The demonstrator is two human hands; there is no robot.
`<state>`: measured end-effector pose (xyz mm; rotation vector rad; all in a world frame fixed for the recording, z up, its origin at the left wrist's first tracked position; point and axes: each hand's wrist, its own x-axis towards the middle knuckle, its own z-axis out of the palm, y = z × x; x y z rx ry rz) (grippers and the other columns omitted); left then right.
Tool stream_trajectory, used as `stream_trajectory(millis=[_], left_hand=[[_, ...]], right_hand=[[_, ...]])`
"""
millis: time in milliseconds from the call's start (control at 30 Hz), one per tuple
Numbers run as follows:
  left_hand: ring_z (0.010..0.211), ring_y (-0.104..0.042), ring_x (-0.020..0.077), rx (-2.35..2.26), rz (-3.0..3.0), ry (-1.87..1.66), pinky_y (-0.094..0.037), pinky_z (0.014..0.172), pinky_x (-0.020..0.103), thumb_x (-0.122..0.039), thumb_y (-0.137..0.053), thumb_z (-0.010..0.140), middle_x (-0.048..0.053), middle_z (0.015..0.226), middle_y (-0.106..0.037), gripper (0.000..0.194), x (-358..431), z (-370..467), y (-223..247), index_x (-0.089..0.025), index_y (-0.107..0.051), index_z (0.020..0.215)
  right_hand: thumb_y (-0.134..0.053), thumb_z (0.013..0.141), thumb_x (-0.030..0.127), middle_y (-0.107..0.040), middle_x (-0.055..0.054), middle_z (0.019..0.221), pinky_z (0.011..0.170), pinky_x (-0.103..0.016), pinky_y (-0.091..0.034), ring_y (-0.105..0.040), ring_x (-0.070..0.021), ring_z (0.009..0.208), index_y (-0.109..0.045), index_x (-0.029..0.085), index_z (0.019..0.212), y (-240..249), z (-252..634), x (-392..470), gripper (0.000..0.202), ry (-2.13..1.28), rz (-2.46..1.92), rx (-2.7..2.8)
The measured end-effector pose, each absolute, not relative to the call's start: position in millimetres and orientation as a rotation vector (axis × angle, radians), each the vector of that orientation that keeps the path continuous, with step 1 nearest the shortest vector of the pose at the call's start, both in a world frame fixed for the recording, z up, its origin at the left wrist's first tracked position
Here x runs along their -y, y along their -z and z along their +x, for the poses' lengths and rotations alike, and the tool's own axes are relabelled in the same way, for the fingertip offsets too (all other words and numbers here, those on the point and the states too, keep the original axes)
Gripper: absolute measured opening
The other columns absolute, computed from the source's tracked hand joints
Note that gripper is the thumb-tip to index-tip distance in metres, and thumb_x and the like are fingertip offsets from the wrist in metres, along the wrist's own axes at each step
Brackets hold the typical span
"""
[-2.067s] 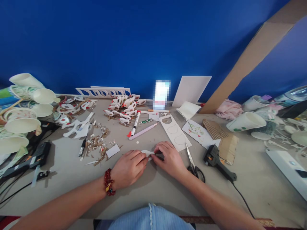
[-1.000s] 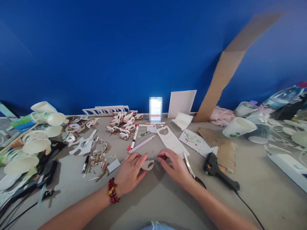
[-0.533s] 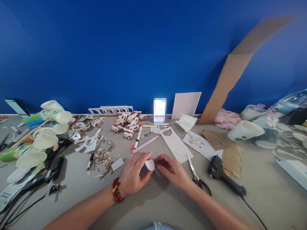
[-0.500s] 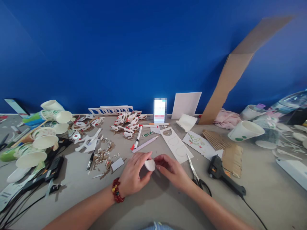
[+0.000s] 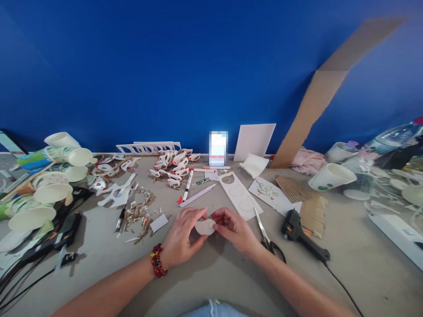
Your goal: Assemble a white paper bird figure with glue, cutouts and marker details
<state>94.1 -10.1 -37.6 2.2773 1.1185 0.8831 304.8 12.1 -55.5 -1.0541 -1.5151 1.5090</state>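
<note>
Over the near middle of the table, a small rounded white cut-out piece (image 5: 203, 227), like stiff card, is held between both hands. My left hand (image 5: 180, 237), with a red bead bracelet at the wrist, is curved around its left side, thumb below and fingers above. At its right edge, my right hand (image 5: 235, 231) pinches it between thumb and fingertips. Black-handled scissors (image 5: 267, 235) lie just right of my right hand. Beyond them rests a white card strip (image 5: 233, 196) with a hole and drawn rounded outlines.
A black glue gun (image 5: 306, 240) with a cable lies to the right. Paper scraps (image 5: 140, 215), a marker (image 5: 187, 186) and several red-and-white cut-out figures (image 5: 176, 165) lie ahead and left. Paper cups (image 5: 49, 192) crowd the far left. Cardboard (image 5: 310, 110) leans on the blue wall.
My right fingers have closed onto the white piece's right edge, and the piece now shows more of its broad face. The whole view has shifted slightly.
</note>
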Motion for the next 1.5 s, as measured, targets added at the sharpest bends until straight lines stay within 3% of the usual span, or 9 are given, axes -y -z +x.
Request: stream_trajectory(millis=[100,233,467,667,800,933,1067,1233,1500], left_hand=[[0.113,-0.05,0.0247,-1.18,2.304,-0.838,-0.039,0.1,0.042,-0.018,-0.058,0.086,0.007,0.118,-0.06,0.064,10,93,40,-0.025,-0.029,0.143],[0.11,-0.051,0.0251,-1.225,2.294,-0.758,-0.04,0.096,0.042,-0.019,-0.057,0.087,0.006,0.118,-0.061,0.061,11,93,45,-0.025,-0.029,0.142],[0.105,-0.054,0.0256,-1.239,2.315,-0.63,-0.041,0.092,0.042,-0.022,-0.055,0.088,0.007,0.116,-0.063,0.058,10,95,46,-0.023,-0.032,0.141],[0.113,-0.052,0.0288,-1.247,2.36,-0.564,-0.039,0.098,0.046,-0.026,-0.058,0.086,0.01,0.124,-0.06,0.056,10,95,48,-0.022,-0.039,0.138],[0.114,-0.051,0.029,-1.249,2.355,-0.638,-0.04,0.097,0.045,-0.027,-0.058,0.086,0.01,0.125,-0.06,0.049,10,94,46,-0.022,-0.046,0.133],[0.107,-0.053,0.0247,-1.165,2.271,-0.818,-0.043,0.093,0.039,-0.023,-0.055,0.089,0.009,0.114,-0.061,0.028,9,93,35,-0.021,-0.057,0.117],[0.091,-0.056,0.0198,-1.06,2.091,-0.88,-0.044,0.081,0.031,-0.025,-0.051,0.093,0.006,0.094,-0.062,0.013,13,96,24,-0.018,-0.061,0.096],[0.076,-0.052,0.0157,-1.026,1.868,-0.849,-0.04,0.069,0.026,-0.032,-0.049,0.095,0.002,0.077,-0.057,0.023,18,103,20,-0.017,-0.057,0.079],[0.072,-0.049,0.0155,-0.989,1.743,-0.904,-0.04,0.066,0.026,-0.034,-0.047,0.095,0.003,0.075,-0.055,0.028,19,103,10,-0.017,-0.056,0.075]], right_hand=[[-0.059,0.087,0.027,-0.067,-0.003,0.092,0.066,-0.027,-0.049,-0.063,-0.0163,0.077,-0.06,0.022,0.102,40,315,-17,0.016,-1.223,-1.205,1.779],[-0.052,0.089,0.023,-0.065,-0.002,0.087,0.064,-0.026,-0.045,-0.06,-0.0158,0.074,-0.063,0.022,0.088,14,335,-28,0.011,-0.795,-1.384,2.08],[-0.056,0.084,0.017,-0.066,-0.003,0.09,0.075,-0.028,-0.043,-0.059,-0.0205,0.09,-0.063,0.022,0.087,16,340,-28,0.009,-0.599,-1.403,2.53],[-0.052,0.076,0.004,-0.062,-0.003,0.086,0.072,-0.028,-0.042,-0.058,-0.0196,0.084,-0.058,0.021,0.081,25,331,-23,0.018,-0.538,-1.422,2.563],[-0.051,0.08,0.006,-0.062,-0.003,0.083,0.07,-0.029,-0.042,-0.059,-0.0197,0.081,-0.057,0.021,0.08,24,331,-24,0.016,-0.568,-1.392,2.515],[-0.051,0.086,0.011,-0.063,-0.003,0.082,0.067,-0.029,-0.045,-0.06,-0.0187,0.076,-0.058,0.021,0.088,19,328,-22,0.012,-0.655,-1.287,2.39],[-0.049,0.088,0.009,-0.067,-0.006,0.09,0.072,-0.031,-0.048,-0.061,-0.0206,0.084,-0.057,0.021,0.099,21,318,-10,0.018,-0.517,-0.969,2.342],[-0.05,0.089,0.006,-0.072,-0.008,0.096,0.079,-0.036,-0.052,-0.065,-0.0217,0.088,-0.054,0.021,0.119,30,307,5,0.034,-0.248,-0.705,2.361],[-0.054,0.088,0.007,-0.074,-0.009,0.098,0.08,-0.038,-0.055,-0.068,-0.0228,0.092,-0.048,0.024,0.135,26,307,10,0.05,-0.164,-0.607,2.337]])
